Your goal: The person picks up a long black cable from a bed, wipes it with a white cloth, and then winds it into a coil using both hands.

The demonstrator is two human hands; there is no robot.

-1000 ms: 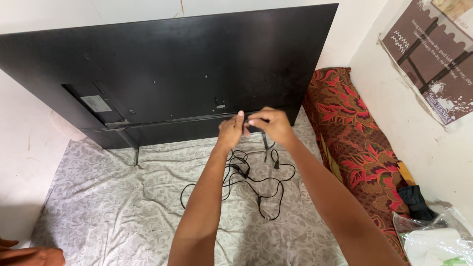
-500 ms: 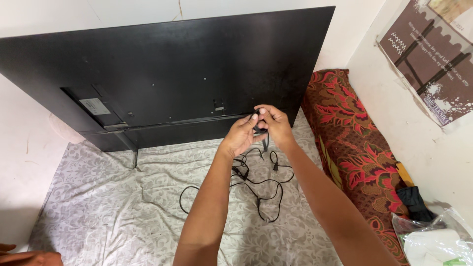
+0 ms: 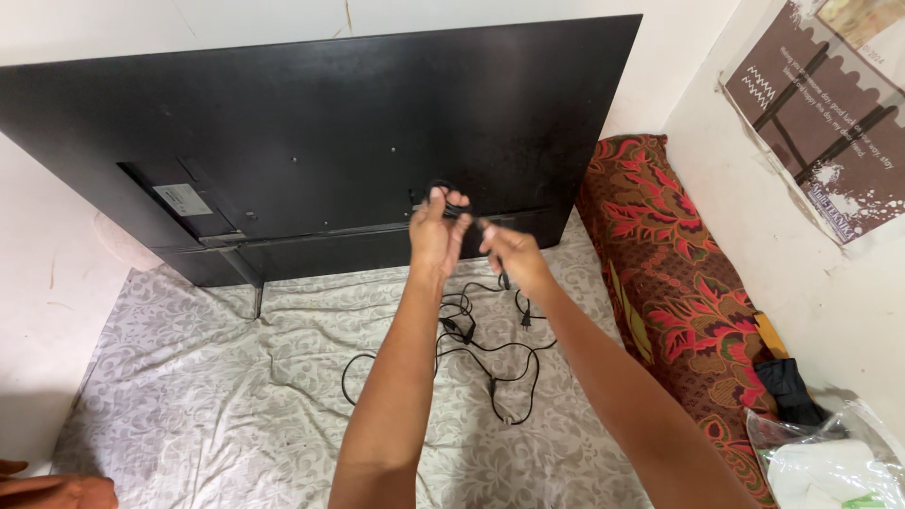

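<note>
The big black television (image 3: 358, 141) stands far across the scene with its back toward the camera, leaning close to the white wall (image 3: 85, 28), its lower edge and a thin leg (image 3: 257, 297) resting on the patterned grey sheet (image 3: 189, 396). That sheet covers the near ground and leaves open room to the left and near side of the arms, while on the right a red flowered cushion (image 3: 669, 283) runs along the side wall and narrows the space there. A brown poster (image 3: 830, 104) hangs on that right wall, and a clear plastic bag (image 3: 830, 462) lies in the near right corner beside a dark bundle (image 3: 787, 386). Both hands are raised in front of the lower middle of the television's back. The left hand (image 3: 436, 231) is closed, fingers curled around a loop of thin black cable (image 3: 471, 349); the right hand (image 3: 514, 254) pinches the same cable just beside it, fingers closed on it. The rest of the cable drops from the hands and lies in loose tangled loops on the sheet between the arms, a small plug (image 3: 524, 319) showing near the right forearm.
</note>
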